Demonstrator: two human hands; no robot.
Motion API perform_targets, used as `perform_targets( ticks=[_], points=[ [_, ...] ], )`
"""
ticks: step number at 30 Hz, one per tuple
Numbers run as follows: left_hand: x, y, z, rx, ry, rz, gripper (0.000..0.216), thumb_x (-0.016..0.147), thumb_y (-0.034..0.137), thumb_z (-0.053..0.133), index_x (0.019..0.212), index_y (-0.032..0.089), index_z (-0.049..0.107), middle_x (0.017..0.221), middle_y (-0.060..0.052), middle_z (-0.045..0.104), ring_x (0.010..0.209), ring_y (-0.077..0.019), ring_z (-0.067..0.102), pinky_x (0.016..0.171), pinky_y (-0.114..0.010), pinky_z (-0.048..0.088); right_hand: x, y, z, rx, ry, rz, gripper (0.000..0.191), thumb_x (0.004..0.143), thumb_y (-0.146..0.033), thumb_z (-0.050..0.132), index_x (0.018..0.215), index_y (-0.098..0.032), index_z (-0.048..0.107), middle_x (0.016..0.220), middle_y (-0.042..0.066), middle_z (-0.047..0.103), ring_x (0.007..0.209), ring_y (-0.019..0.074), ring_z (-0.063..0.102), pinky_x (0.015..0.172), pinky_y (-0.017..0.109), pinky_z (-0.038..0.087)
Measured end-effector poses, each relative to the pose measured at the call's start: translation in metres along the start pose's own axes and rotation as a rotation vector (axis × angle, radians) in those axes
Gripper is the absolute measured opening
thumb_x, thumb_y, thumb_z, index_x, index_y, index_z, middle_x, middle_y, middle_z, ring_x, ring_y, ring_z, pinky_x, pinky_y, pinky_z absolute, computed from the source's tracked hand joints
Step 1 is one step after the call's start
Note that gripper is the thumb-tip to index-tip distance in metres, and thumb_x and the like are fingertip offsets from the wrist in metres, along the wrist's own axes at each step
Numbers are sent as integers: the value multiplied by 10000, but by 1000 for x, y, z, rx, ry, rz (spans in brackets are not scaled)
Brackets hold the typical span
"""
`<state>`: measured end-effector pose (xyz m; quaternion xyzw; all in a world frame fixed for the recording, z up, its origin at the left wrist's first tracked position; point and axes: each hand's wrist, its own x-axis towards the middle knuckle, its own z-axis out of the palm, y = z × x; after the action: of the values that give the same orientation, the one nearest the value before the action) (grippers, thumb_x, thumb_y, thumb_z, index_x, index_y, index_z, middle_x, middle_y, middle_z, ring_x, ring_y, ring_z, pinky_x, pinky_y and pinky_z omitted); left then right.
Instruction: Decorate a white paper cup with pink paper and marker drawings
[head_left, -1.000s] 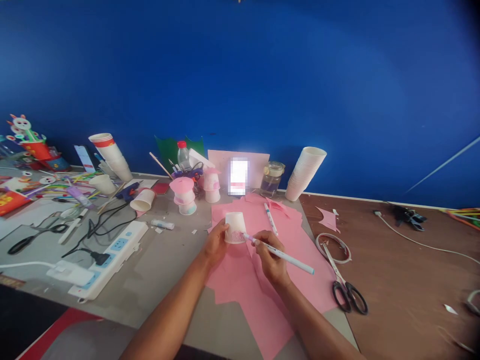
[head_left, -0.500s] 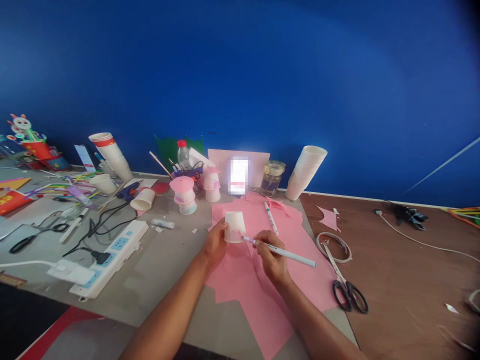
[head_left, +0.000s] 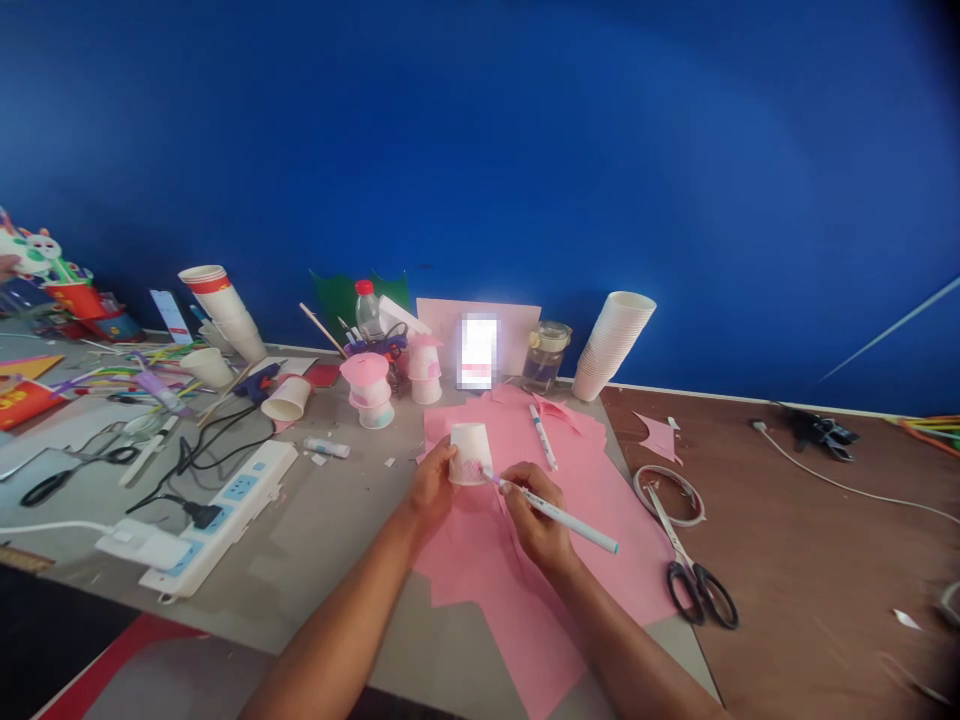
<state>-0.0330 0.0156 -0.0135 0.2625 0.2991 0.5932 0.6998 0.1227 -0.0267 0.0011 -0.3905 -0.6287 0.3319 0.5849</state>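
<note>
Head camera: left grip (head_left: pixel 433 484) holds a cup (head_left: pixel 469 443) mouth-down, right grip (head_left: pixel 540 512) a marker (head_left: pixel 581 528) pointing leftward.

Hands (head_left: pixel 537 512) holding paper cup (head_left: pixel 469 445) and marker (head_left: pixel 576 523), pink paper (head_left: pixel 611 545) beneath

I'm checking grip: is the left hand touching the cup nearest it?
Touching: the head view shows the left hand gripping the cup at its left edge.

A co-worker's hand (head_left: pixel 7 266) and a white-green piece (head_left: pixel 28 257) have appeared left of the red cup (head_left: pixel 75 299); the marker's (head_left: pixel 576 522) tail has dipped.
</note>
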Motion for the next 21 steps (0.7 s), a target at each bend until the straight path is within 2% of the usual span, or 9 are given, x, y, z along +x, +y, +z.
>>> perform_targets(
  ticks=[11,15,21],
  points=[
    [0,-1,0,-10,28,6,215,720,233,647,914,142,666,724,4,614,622,-112,526,603,-240,415,1,1,-2,8,-38,49,110,794,-212,517,703,-201,577,606,-13,535,528,131,451,493,252,369],
    [0,-1,0,-9,25,12,220,729,230,641,928,139,673,749,-1,624,639,-111,532,611,-234,425,2,1,-2,27,25,78,89,802,-236,533,741,-201,587,615,-17,541,520,127,447,491,250,372],
    [0,0,0,-6,22,12,209,736,250,651,915,144,672,748,-1,620,640,-109,532,601,-229,430,2,-2,-3,39,-32,71,108,792,-231,532,700,-202,581,607,-12,543,525,131,457,491,253,376]
  ],
)
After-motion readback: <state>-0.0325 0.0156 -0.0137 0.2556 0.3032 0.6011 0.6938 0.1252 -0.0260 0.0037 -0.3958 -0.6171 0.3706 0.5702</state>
